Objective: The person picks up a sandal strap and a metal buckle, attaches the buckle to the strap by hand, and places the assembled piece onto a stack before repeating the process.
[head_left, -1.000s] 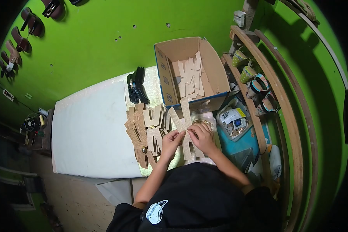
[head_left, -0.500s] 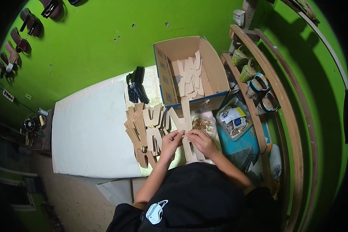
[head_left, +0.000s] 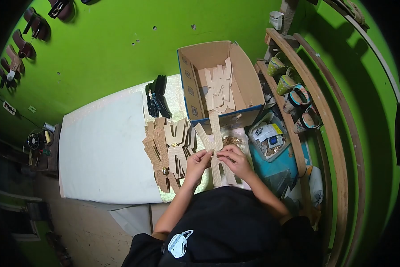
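Note:
A beige, textured X-shaped sandal strap (head_left: 215, 130) is held upright in front of me, its long arms reaching toward the cardboard box. My left hand (head_left: 198, 166) pinches its narrow middle between thumb and fingers. From the other side, my right hand (head_left: 235, 162) is closed at the same middle, fingertips together; whether a small part is between them is hidden. Left of my hands lie piles of similar straps (head_left: 153, 143), with a gold ornament (head_left: 165, 171) on one. Behind my right hand, small gold-coloured fittings (head_left: 234, 140) sit in a clear bag or tray.
An open cardboard box (head_left: 249, 82) with cut beige pieces (head_left: 218, 86) stands behind. A black strap stack (head_left: 157, 95) lies left of it. A plastic tub (head_left: 271, 140) and a wooden rack (head_left: 331, 129) with small shoes are at right. White sheeting (head_left: 106, 151) covers the table's left.
My right hand has shifted slightly to the right and its fingers have bent more at the strap's middle. The left hand keeps its pinch almost unmoved.

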Action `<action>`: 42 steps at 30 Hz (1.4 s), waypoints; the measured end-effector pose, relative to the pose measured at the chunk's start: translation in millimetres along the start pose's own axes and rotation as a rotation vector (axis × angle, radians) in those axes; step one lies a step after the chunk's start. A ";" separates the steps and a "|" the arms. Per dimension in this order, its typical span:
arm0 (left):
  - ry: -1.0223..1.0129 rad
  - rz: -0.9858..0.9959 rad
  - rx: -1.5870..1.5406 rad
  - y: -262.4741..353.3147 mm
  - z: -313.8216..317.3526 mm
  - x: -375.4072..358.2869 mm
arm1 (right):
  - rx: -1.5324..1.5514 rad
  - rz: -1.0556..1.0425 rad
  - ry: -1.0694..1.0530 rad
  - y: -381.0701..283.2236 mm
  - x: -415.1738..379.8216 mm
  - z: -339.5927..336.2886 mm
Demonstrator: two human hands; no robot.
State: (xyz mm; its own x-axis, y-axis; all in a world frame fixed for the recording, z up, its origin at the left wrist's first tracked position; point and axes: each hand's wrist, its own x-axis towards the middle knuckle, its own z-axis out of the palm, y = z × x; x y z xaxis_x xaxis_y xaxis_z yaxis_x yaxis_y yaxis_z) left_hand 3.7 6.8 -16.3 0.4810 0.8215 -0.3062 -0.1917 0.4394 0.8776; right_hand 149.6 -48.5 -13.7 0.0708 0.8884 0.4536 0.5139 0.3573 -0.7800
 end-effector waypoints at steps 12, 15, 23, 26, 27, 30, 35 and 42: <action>-0.073 0.072 0.131 2.2 5.1 -8.6 | 0.286 0.179 -0.031 9.0 1.4 -8.4; -0.049 0.098 0.103 6.5 11.6 -12.0 | 0.274 0.133 -0.046 8.4 2.0 -10.0; -0.054 0.114 0.134 8.1 12.0 -16.2 | 0.249 0.088 -0.036 2.4 5.5 -13.7; -0.038 0.130 0.155 6.7 13.0 -17.9 | 0.249 0.092 -0.044 2.3 5.7 -15.8; -0.026 0.141 0.157 6.4 13.2 -18.1 | 0.249 0.091 -0.045 2.0 5.7 -16.0; -0.032 0.156 0.196 6.2 9.9 -18.1 | 0.293 0.119 -0.065 -0.3 5.3 -16.5; -0.012 0.192 0.173 7.4 13.3 -20.3 | 0.257 0.105 -0.042 -2.6 6.5 -16.8; -0.018 0.281 0.239 13.1 15.3 -25.0 | 0.207 0.083 -0.024 -13.3 12.5 -19.0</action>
State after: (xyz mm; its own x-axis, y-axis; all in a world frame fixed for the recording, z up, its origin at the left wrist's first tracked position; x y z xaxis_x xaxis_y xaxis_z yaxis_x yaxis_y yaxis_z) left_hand 2.3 -13.5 8.5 0.4529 0.8908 -0.0361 -0.1145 0.0983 0.9885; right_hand 159.9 -47.6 10.6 0.0834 0.9231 0.3755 0.3207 0.3319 -0.8871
